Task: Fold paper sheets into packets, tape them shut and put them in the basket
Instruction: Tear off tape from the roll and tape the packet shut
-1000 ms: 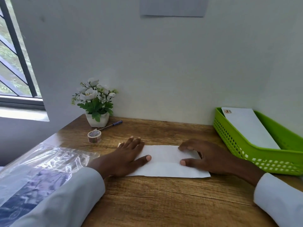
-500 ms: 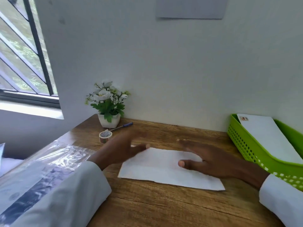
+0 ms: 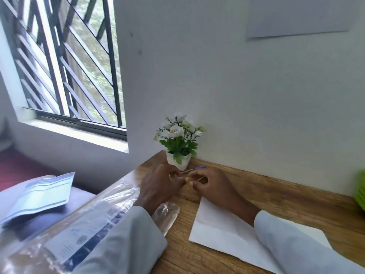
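**Hands meet at the tape, packet waits below**

Both hands work close together near the back of the desk. Left hand (image 3: pixel 162 184) has its fingers curled in; the tape roll is presumably inside that grip, but the hand hides it, so what it holds cannot be told for sure. Right hand (image 3: pixel 209 184) pinches a thin pale strip (image 3: pixel 196 178) between thumb and fingertips; it looks like the tape's free end.

Largest things first: wooden desk (image 3: pixel 276 196) runs along the wall. Clear plastic wrapper (image 3: pixel 94 220) lies at the left, under the left sleeve. Folded paper packet (image 3: pixel 223 228) lies flat on the desk, partly under the right forearm, untaped. Green basket (image 3: pixel 361 191) shows only as an edge at far right, well apart from the packet. Small flower pot (image 3: pixel 178 162) stands by the wall, a pen (image 3: pixel 194 168) just beside it, behind the fingers.

Judgement: step in hand is drawing off a length of tape. To do it well, pull the strip taut and straight, keep the sticky side off the fingers, take enough to span the packet's open flap, then tear cleanly. The packet lies unheld, so the flap may need pressing flat before the tape goes on.
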### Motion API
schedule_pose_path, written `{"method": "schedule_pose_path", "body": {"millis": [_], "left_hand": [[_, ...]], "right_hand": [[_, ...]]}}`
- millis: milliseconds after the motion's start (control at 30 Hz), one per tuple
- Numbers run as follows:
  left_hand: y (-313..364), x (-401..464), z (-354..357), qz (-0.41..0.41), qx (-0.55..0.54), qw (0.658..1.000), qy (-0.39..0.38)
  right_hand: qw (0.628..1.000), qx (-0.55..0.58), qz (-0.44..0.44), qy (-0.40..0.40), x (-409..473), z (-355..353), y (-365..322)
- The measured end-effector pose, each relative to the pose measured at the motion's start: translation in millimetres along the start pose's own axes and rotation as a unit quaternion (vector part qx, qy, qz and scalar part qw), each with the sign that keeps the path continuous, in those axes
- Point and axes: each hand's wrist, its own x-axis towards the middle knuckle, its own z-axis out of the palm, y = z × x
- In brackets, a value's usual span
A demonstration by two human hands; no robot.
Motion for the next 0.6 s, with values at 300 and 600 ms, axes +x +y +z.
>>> {"method": "schedule_pose_path", "body": {"millis": [300, 600], "left_hand": [[-2, 3, 1, 0.020, 0.063, 0.998, -0.013], [-11, 6, -3, 0.020, 0.035, 0.997, -0.065]], "right_hand": [[0.994, 0.103, 0.023, 0.036, 3, 20, 11], [0.989, 0.132, 0.050, 0.042, 5, 21, 17]]}}
